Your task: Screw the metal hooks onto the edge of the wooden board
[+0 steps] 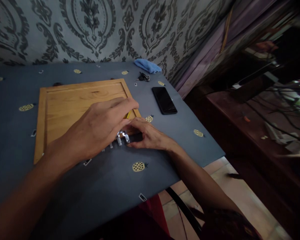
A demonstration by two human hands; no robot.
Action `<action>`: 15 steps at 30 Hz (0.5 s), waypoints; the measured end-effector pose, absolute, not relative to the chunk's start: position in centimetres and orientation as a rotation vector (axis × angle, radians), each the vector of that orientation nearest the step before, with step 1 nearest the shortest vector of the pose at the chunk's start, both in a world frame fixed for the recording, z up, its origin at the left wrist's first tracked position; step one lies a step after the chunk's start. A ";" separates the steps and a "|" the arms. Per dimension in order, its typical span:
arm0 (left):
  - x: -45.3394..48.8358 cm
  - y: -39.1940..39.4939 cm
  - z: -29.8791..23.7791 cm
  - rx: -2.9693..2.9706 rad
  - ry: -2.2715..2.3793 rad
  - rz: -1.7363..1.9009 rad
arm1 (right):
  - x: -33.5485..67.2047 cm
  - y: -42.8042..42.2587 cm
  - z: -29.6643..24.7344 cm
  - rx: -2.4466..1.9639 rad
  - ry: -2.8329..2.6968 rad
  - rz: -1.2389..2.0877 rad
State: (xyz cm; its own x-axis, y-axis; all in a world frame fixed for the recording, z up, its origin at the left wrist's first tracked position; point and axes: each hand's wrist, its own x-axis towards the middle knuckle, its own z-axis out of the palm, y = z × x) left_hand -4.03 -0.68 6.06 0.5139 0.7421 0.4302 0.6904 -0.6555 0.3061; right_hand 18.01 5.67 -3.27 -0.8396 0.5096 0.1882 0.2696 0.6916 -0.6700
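Observation:
A framed wooden panel (75,103), like a small cabinet door, lies flat on the table. My left hand (102,123) reaches over its near right part with the fingers curled closed. A thin yellow stick (128,114) shows below its fingertips; most of it is hidden, so its kind is unclear. At the panel's near right corner is a shiny metal fitting (123,136) with a curved top and two short legs. My right hand (148,135) pinches at that corner, thumb below beside the fitting and fingers above, close to the left fingertips.
The table (165,143) has a blue-grey cover with pineapple prints. To the right lies a black phone (164,100), with keys (143,77) and a blue cloth (147,66) farther back. A patterned wall stands behind. Cables and clutter cover a dark red surface (230,116) at right.

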 end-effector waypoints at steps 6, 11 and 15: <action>-4.0 -0.6 6.1 2.636 1.218 0.870 | 18.1 5.6 -3.3 -0.604 -2.528 0.936; -4.1 -0.3 5.6 2.656 1.198 0.939 | 18.3 5.5 -3.1 -0.557 -2.413 1.108; -4.1 -0.3 5.6 2.665 1.199 0.945 | 18.6 5.3 -2.9 -0.543 -2.235 1.351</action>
State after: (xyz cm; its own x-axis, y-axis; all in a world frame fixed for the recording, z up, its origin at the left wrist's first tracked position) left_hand -4.14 -0.26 5.59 0.5065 0.6984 0.5057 0.6549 -0.6931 0.3012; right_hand 18.55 5.31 -2.92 -0.8113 0.5537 0.1878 0.0909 0.4367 -0.8950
